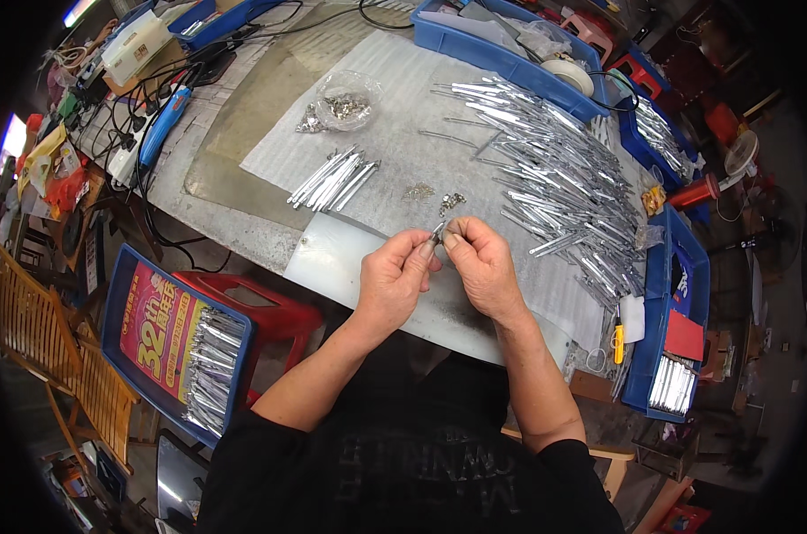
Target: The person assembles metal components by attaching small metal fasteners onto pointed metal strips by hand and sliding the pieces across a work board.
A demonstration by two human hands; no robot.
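Both hands meet over the near edge of the worktable. Between thumb and fingers, my left hand [396,274] pinches a slim silver metal strip [436,232], most of it hidden by the fingers. My right hand [480,267] is closed in a pinch at the strip's tip; whatever is in its fingertips is too small to make out. Just beyond the fingers lie two little piles, dark small metal parts [452,203] and paler small parts [418,191]. A neat bunch of silver strips [332,180] rests to the left, and a large heap of silver strips [559,178] spreads on the right.
A clear plastic bag of small metal parts [346,105] sits farther back. Blue trays [501,62] line the far and right edges. A yellow-handled tool [618,342] lies at right. At left are a blue tool [163,129] with cables and a red stool [283,313] beside a tray of strips [110,334].
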